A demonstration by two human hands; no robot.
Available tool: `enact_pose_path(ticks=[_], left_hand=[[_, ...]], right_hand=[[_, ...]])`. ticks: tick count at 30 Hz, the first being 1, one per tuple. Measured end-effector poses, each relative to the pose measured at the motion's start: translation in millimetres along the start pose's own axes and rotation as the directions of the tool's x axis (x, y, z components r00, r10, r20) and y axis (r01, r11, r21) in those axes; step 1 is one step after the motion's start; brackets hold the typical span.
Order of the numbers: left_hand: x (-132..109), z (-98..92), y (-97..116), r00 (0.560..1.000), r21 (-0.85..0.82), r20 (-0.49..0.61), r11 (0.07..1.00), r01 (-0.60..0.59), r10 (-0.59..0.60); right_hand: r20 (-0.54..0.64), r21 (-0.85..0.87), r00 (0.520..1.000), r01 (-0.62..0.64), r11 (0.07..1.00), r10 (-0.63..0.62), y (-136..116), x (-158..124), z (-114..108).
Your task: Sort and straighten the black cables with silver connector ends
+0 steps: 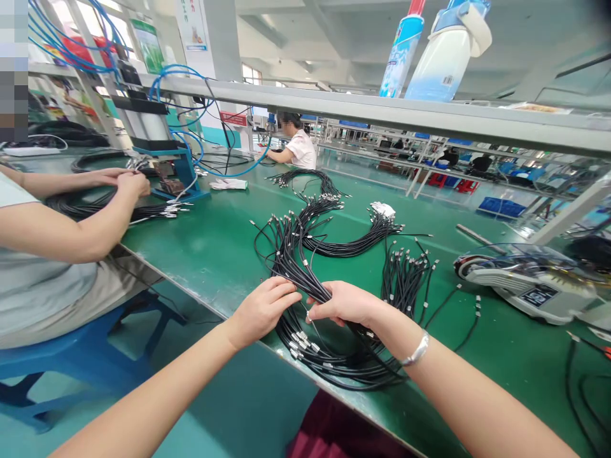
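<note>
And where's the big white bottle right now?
The white bottle stands at the upper right of the head view, on the shelf above the green table, just right of the blue can.

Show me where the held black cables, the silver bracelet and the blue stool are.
Held black cables [304, 277]: head view, on strands of the gripped bundle.
Silver bracelet [419, 351]: head view, on its band.
Blue stool [95, 346]: head view, on its seat.

The cables [344, 250] look smooth black plastic with shiny metal tips [298, 341], the tabletop [200, 254] glossy, the bracelet [419, 350] polished metal.
</note>
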State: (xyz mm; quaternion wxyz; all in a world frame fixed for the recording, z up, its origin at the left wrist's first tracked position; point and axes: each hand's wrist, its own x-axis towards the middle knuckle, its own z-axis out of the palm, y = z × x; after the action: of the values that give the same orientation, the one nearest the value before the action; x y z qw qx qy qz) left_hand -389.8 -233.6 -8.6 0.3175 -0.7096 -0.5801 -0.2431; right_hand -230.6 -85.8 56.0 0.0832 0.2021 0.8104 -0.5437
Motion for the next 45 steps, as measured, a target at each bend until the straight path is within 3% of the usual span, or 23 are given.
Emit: enact_pose_path(ticks=[3, 8, 13, 16, 21, 23, 26, 30, 32, 36, 39, 43, 45], left_hand=[[-12.4, 4.8, -20.5, 0.996, 0.06, 0.03, 0.995, 0.082, -0.084], [-22.4, 12.5, -67.6, 0.955, 0.127, 0.235, 0.979, 0.157, -0.183], [-22.4, 13.2, -101.1, 0.923, 0.163, 0.293, 0.964, 0.208, -0.249], [-21.0, 7.3, -82.8, 0.914, 0.193, 0.274, 0.948, 0.253, -0.299], [-15.4, -2.2, -1.9, 0.938, 0.102, 0.17, 0.952, 0.287, -0.301], [-8.8, 0.4, 18.1, 0.951, 0.109, 0.084, 0.951, 0.289, -0.299], [2.2, 7.5, 18.1, 0.965, 0.162, -0.001, 0.952, 0.261, -0.264], [5.5, 10.4, 0.8, 0.968, 0.223, -0.026, 0.942, 0.249, -0.25], [4.4, 10.3, 2.3, 0.971, 0.239, -0.025, 0.942, 0.237, -0.238], [11.4, 11.9, 22.8, 0.989, 0.198, -0.015, 0.969, 0.147, -0.147], [25.3, 13.0, 33.8, 0.987, 0.158, -0.015, 0.974, 0.163, -0.163], [33.1, 8.2, 30.4, 0.979, 0.08, 0.072, 0.98, 0.182, -0.188], [25.2, -1.0, 26.7, 0.969, 0.021, 0.098, 0.974, 0.224, -0.225]], right_hand=[[0.034, -0.015, 0.999, -0.033, 0.999, 0.034, 1.1, -2.2, -2.6], [0.062, -0.072, 0.996, -0.052, 0.996, 0.056, 2.6, -9.1, -6.5], [0.059, -0.143, 0.994, -0.083, 0.986, 0.092, 0.7, -18.4, -9.5], [0.026, -0.177, 0.995, -0.09, 0.98, 0.096, -1.7, -22.1, -11.3], [0.003, -0.172, 0.997, -0.08, 0.982, 0.082, -6.0, -22.9, -11.7], [0.011, -0.179, 0.997, -0.072, 0.981, 0.076, -6.2, -22.8, -10.4], [0.005, -0.224, 0.997, -0.072, 0.972, 0.074, -2.7, -25.8, -10.3], [-0.022, -0.365, 0.994, -0.106, 0.925, 0.105, 1.7, -35.0, -20.6], [-0.058, -0.393, 0.994, -0.112, 0.913, 0.097, -1.3, -36.9, -27.1], [-0.096, -0.233, 0.995, -0.001, 0.972, -0.022, -12.5, -24.7, -27.7], [-0.064, -0.09, 0.996, 0.059, 0.994, -0.065, -14.5, -8.9, -16.8], [0.104, 0.123, 0.994, 0.025, 0.992, -0.038, -10.1, -4.9, -6.7], [0.083, 0.057, 0.995, 0.056, 0.997, -0.061, -9.1, -9.2, -7.0]])
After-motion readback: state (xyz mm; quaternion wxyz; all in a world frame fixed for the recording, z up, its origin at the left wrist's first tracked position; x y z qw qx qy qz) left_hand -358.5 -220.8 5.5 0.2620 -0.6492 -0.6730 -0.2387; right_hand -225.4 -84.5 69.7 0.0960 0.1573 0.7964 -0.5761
